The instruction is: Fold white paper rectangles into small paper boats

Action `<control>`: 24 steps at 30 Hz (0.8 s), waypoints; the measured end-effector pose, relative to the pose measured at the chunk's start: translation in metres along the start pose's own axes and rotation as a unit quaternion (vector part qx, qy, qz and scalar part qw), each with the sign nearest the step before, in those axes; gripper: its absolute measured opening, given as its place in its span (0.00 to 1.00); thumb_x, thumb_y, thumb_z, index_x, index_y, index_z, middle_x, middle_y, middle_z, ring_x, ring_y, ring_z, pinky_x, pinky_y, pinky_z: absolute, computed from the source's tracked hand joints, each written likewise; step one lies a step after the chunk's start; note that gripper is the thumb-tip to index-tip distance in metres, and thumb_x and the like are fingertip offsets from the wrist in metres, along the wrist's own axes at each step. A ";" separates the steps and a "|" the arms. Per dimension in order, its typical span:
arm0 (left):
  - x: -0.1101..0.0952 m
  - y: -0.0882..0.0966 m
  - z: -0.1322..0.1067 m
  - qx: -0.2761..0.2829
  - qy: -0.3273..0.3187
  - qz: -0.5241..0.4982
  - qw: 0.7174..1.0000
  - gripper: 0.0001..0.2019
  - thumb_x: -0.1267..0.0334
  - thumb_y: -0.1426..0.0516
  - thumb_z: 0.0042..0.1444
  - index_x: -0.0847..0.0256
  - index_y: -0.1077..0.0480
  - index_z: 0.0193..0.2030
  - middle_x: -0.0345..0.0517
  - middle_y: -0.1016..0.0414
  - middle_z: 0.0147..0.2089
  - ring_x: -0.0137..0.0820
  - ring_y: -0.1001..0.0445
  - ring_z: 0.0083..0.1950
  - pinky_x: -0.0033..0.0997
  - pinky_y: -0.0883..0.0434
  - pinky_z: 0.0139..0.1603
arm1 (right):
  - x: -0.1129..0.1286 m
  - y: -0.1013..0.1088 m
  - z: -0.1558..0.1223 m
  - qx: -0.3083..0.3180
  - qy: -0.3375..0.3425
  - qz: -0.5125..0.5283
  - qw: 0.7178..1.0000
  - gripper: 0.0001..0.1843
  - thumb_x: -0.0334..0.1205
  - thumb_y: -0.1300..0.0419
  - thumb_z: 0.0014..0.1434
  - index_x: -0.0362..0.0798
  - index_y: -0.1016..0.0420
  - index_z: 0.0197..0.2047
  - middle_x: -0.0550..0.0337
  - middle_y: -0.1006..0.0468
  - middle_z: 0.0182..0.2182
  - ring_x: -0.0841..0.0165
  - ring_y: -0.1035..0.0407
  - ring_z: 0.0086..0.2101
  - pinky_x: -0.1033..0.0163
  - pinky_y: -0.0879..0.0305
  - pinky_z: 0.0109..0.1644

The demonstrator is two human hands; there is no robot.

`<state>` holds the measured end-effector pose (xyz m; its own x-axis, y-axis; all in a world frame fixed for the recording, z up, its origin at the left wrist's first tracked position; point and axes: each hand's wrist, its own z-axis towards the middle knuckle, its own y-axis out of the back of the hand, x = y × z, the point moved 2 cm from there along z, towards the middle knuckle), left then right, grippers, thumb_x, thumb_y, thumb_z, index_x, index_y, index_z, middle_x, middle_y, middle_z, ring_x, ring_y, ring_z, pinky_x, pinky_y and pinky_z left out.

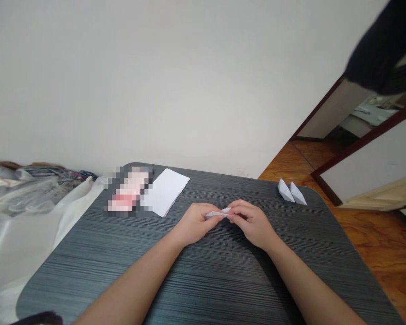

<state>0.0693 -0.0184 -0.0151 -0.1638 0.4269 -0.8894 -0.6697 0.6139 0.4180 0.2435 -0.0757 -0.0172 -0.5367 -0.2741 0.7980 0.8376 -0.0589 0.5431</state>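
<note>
Two bare hands meet near the middle of the table, a little toward its far edge. The left hand (196, 223) and the right hand (252, 224) are both curled closed, their fingers pinching a folded white paper strip (216, 214) from either side. Much of the strip is hidden by the fingers, with only its narrow middle and a small tip showing. The work in hand looks like paper folding, at the stage of pressing or shaping a narrow fold. With both hands closed on the strip, any further fold would call for one hand to shift its hold.

The dark grey wood-grain table (88, 271) has rounded corners. Near its far edge, left of the hands, lies a flat white paper sheet (164, 192), just beside a pink-and-white pixelated object (128, 192) too blurred to identify. Two boat-shaped folded paper pieces (286, 190) sit side by side at the far right corner.

Past the left edge are a white sheet (27, 243) and a heap of grey plastic and cloth (30, 189). Past the right edge are an orange-brown wood floor (375, 243) and a dark door frame (365, 140), with a dark cloth (382, 49) at upper right. A plain off-white wall (122, 81) rises behind the far edge.
</note>
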 end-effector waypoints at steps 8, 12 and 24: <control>0.000 0.002 -0.001 -0.012 0.034 -0.005 0.999 0.12 0.59 0.47 0.58 0.60 0.24 0.37 0.42 0.23 0.34 0.28 0.29 0.33 0.24 0.36 0.34 | -0.002 -0.003 -0.002 -0.010 -0.011 0.005 1.000 0.06 0.36 0.43 0.58 0.50 0.25 0.33 0.56 0.27 0.36 0.66 0.31 0.35 0.62 0.36 0.37; -0.002 0.003 -0.001 -0.020 0.046 -0.008 0.999 0.12 0.58 0.47 0.57 0.62 0.24 0.36 0.42 0.23 0.33 0.28 0.29 0.32 0.24 0.36 0.33 | -0.002 -0.001 -0.002 -0.019 -0.013 0.010 1.000 0.06 0.34 0.44 0.58 0.49 0.27 0.30 0.56 0.28 0.36 0.67 0.32 0.35 0.62 0.37 0.37; 0.001 0.003 -0.001 -0.016 0.056 -0.008 0.998 0.13 0.57 0.48 0.58 0.61 0.25 0.36 0.40 0.26 0.30 0.26 0.33 0.29 0.23 0.39 0.30 | -0.019 -0.016 -0.004 -0.008 -0.133 0.204 0.970 0.14 0.38 0.42 0.56 0.51 0.38 0.46 0.60 0.28 0.33 0.71 0.33 0.25 0.65 0.36 0.25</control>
